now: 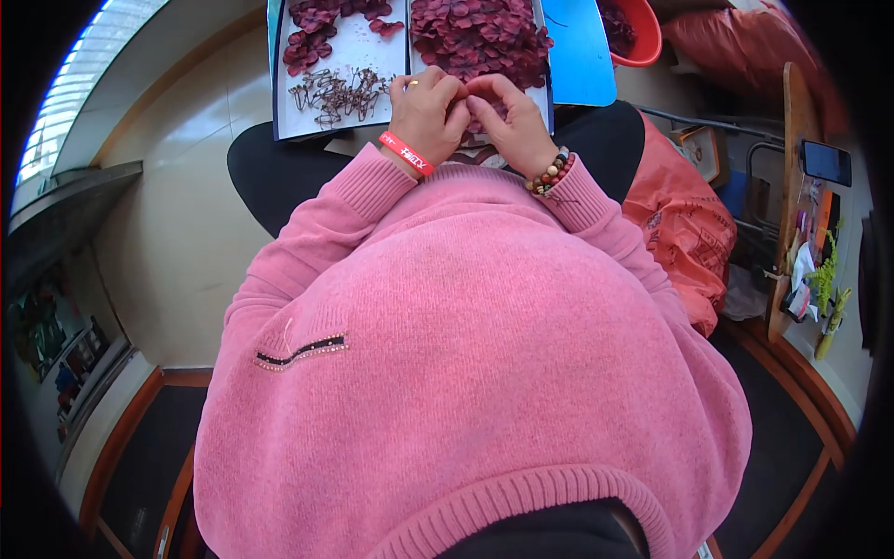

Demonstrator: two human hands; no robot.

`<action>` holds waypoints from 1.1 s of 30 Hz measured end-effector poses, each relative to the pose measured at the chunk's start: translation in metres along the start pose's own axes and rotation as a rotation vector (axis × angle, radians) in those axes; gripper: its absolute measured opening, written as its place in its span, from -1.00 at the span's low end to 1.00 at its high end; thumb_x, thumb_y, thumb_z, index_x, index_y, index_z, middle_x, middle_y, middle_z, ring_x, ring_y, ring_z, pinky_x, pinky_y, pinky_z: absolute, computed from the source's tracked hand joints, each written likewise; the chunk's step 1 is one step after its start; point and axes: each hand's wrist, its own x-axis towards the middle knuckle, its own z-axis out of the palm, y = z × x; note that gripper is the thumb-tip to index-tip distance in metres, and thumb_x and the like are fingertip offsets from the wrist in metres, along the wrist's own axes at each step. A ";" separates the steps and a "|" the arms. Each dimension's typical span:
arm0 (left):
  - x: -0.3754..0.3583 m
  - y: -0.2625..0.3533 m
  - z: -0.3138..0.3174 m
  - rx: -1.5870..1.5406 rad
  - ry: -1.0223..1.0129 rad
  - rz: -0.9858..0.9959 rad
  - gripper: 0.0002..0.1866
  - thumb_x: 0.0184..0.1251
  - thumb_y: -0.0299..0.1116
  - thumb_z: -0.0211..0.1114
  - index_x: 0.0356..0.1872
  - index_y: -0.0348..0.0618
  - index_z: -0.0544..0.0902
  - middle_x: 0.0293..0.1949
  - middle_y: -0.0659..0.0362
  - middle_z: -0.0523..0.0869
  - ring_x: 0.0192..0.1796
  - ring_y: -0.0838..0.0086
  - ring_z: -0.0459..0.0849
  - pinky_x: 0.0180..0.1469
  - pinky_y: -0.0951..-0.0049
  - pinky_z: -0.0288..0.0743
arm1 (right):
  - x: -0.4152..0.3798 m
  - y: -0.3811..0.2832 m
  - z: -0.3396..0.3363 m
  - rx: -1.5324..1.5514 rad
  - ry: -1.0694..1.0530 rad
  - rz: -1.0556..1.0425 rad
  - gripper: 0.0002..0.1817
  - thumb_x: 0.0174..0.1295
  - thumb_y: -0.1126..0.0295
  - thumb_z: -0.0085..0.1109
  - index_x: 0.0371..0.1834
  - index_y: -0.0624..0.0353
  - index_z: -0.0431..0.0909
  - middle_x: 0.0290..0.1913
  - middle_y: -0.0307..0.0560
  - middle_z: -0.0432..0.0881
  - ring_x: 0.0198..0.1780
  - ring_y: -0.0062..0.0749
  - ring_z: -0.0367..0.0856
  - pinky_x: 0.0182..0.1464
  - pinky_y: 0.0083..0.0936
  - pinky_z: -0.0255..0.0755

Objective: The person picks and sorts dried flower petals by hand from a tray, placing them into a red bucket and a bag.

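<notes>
My left hand [426,116], with a ring and a red wristband, is at the near edge of a white tray [294,121]. Close against it is my right hand [514,121], with a beaded bracelet at the wrist. The fingertips of both hands meet in a pinch, and what they hold is mostly hidden by the fingers. Beyond them lies a thick pile of dark red cloth petals [480,42]. Thin brown wire stems [340,96] are heaped left of my left hand. More petals [309,47] lie loose above these stems.
A blue board [585,65] extends right of the tray, beside a red basin [646,33] with dark red pieces. A red plastic bag [684,219] rests by my right leg. Farther right, a wooden board [790,205] stands near a phone [826,162].
</notes>
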 end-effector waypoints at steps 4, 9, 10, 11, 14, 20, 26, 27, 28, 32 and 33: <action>-0.001 0.000 -0.002 0.020 -0.008 0.012 -0.91 0.03 -0.37 0.19 -0.45 -0.11 0.54 -0.41 0.21 0.52 -0.28 0.36 0.51 -0.04 0.27 0.19 | -0.002 -0.004 -0.003 0.217 -0.069 0.201 -0.84 0.18 0.46 0.10 -0.20 0.27 0.53 -0.30 -0.15 0.62 -0.32 -0.60 0.57 -0.28 -0.65 0.47; 0.000 0.004 -0.003 0.019 -0.045 0.012 -0.91 0.02 -0.37 0.17 -0.44 -0.12 0.53 -0.41 0.21 0.52 -0.27 0.35 0.52 -0.03 0.24 0.19 | -0.001 0.001 -0.010 0.307 -0.113 0.390 -0.83 0.16 0.42 0.13 -0.25 0.29 0.56 -0.34 -0.20 0.61 -0.33 -0.64 0.55 -0.31 -0.68 0.46; 0.000 0.003 -0.002 0.007 -0.069 0.015 -0.91 0.03 -0.37 0.17 -0.44 -0.12 0.54 -0.41 0.21 0.52 -0.27 0.35 0.52 -0.02 0.25 0.18 | -0.002 0.001 -0.013 0.364 -0.125 0.414 -0.83 0.14 0.41 0.14 -0.28 0.30 0.57 -0.37 -0.21 0.61 -0.34 -0.65 0.55 -0.32 -0.68 0.46; -0.001 0.003 -0.001 -0.005 -0.093 0.020 -0.91 0.03 -0.36 0.17 -0.44 -0.12 0.54 -0.41 0.20 0.52 -0.26 0.35 0.52 -0.01 0.26 0.18 | -0.003 0.004 -0.015 0.343 -0.144 0.414 -0.83 0.13 0.42 0.13 -0.28 0.30 0.57 -0.37 -0.21 0.61 -0.34 -0.64 0.55 -0.33 -0.68 0.46; 0.000 0.000 0.004 -0.060 -0.203 0.013 -0.91 0.04 -0.38 0.16 -0.43 -0.14 0.53 -0.41 0.17 0.53 -0.28 0.32 0.53 -0.07 0.29 0.24 | -0.005 0.015 -0.018 0.268 -0.185 0.390 -0.85 0.12 0.44 0.12 -0.31 0.30 0.56 -0.40 -0.20 0.60 -0.37 -0.64 0.54 -0.35 -0.67 0.45; 0.005 -0.009 0.014 -0.362 -0.380 -0.203 -0.91 0.10 -0.45 0.13 -0.42 -0.25 0.52 -0.45 0.14 0.54 -0.40 0.41 0.55 -0.34 0.42 0.40 | -0.009 0.008 -0.021 0.192 -0.193 0.375 -0.87 0.10 0.47 0.09 -0.35 0.31 0.53 -0.45 -0.17 0.58 -0.42 -0.63 0.51 -0.38 -0.65 0.40; 0.018 -0.020 0.030 -0.652 -0.374 -0.506 -0.83 0.10 -0.38 0.17 -0.37 -0.29 0.52 -0.46 0.05 0.59 -0.41 0.30 0.59 -0.31 0.40 0.47 | -0.012 0.020 -0.026 0.186 -0.058 0.338 -0.87 0.06 0.46 0.09 -0.37 0.30 0.51 -0.49 -0.17 0.56 -0.44 -0.59 0.49 -0.39 -0.63 0.38; 0.020 -0.033 0.040 -0.607 -0.299 -0.499 -0.83 0.10 -0.38 0.17 -0.37 -0.29 0.51 -0.45 0.05 0.59 -0.39 0.31 0.59 -0.31 0.41 0.47 | -0.012 0.022 -0.027 0.150 -0.046 0.342 -0.88 0.05 0.46 0.09 -0.38 0.29 0.50 -0.50 -0.17 0.55 -0.44 -0.58 0.49 -0.39 -0.63 0.38; 0.021 -0.053 0.054 -0.360 -0.192 -0.417 -0.88 0.17 -0.44 0.16 -0.30 -0.26 0.51 -0.47 0.19 0.58 -0.41 0.57 0.55 -0.34 0.55 0.43 | -0.013 0.024 -0.028 0.112 -0.035 0.346 -0.88 0.04 0.46 0.10 -0.39 0.29 0.50 -0.51 -0.18 0.54 -0.45 -0.57 0.48 -0.39 -0.62 0.38; 0.042 -0.043 0.058 0.202 -0.300 -0.481 -0.57 0.02 -0.06 0.22 -0.24 -0.23 0.51 -0.20 0.01 0.59 -0.19 0.24 0.59 -0.13 0.31 0.41 | -0.018 0.028 -0.025 0.067 -0.081 0.260 -0.89 0.06 0.46 0.07 -0.39 0.27 0.49 -0.50 -0.21 0.52 -0.46 -0.61 0.44 -0.41 -0.64 0.35; 0.047 -0.032 0.057 0.309 -0.339 -0.492 -0.51 0.02 0.01 0.18 -0.19 -0.24 0.51 -0.14 0.00 0.57 -0.12 0.21 0.58 -0.07 0.27 0.38 | -0.017 0.028 -0.027 0.059 -0.133 0.289 -0.90 0.09 0.47 0.06 -0.37 0.27 0.48 -0.48 -0.24 0.52 -0.45 -0.65 0.42 -0.40 -0.67 0.34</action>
